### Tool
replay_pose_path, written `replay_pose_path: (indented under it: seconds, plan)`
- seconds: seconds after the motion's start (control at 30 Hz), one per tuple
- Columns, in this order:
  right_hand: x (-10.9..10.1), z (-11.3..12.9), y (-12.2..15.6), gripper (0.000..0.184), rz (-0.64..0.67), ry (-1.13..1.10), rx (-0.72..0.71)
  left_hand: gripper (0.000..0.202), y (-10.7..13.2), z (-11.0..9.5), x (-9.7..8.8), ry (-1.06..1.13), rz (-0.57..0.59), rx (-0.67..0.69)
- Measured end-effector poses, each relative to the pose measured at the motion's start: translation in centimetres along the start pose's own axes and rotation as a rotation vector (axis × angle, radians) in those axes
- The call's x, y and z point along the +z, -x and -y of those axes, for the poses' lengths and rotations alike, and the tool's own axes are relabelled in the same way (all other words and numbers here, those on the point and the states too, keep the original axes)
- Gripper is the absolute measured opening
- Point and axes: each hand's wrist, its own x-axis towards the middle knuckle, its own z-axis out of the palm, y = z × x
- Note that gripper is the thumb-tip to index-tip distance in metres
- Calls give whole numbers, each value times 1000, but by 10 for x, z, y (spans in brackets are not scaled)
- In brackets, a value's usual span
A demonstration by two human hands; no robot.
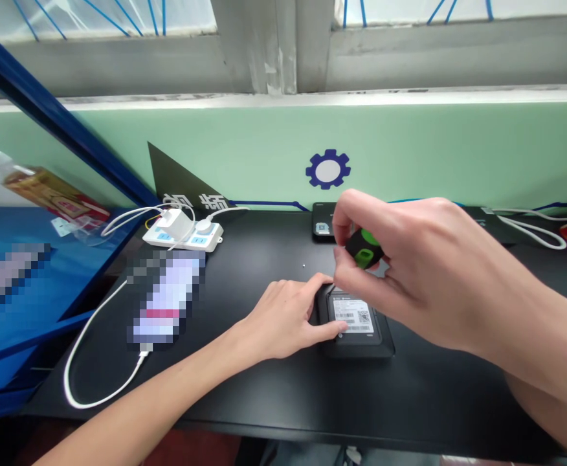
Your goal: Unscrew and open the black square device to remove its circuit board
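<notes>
A black rectangular device (383, 346) lies on the black table, its labelled side up, with a white sticker bearing barcodes and a QR code. My left hand (290, 320) rests on its left side, thumb on the label and fingers along the far left corner, steadying it against the table. Above the device's far end, my right hand (400, 259) is closed around the black and green handle of a screwdriver (365, 249). The tool's shaft and tip are hidden behind the fingers. A tiny light speck, perhaps a screw (303, 265), lies just beyond my left hand.
At the left, a white power strip (191, 241) with plugs and a phone (167, 301) on a looping white cable. Another black device (322, 223) sits against the green panel (264, 155). White cable (536, 233) lies far right. A blue metal frame (65, 123) stands left.
</notes>
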Motion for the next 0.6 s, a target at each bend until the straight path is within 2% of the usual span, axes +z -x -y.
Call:
replay_pose_path:
  seconds: [0.13, 0.27, 0.33, 0.47, 0.6]
  plan:
    - [-5, 1, 1, 11, -41, -25, 18, 28, -2, 6, 4, 120, -92, 18]
    - [-11, -2, 2, 10, -104, -28, 16, 11, -6, 13, 7, 231, -279, 130]
    - [-15, -5, 2, 10, -121, -25, 27, 5, -7, 16, 6, 275, -333, 185]
    - [-20, -12, 5, 9, -178, -32, 41, 8, -10, 19, 2, 311, -388, 229]
    - [-23, -15, 7, 6, -236, -20, 78, 11, -13, 23, -1, 286, -496, 141]
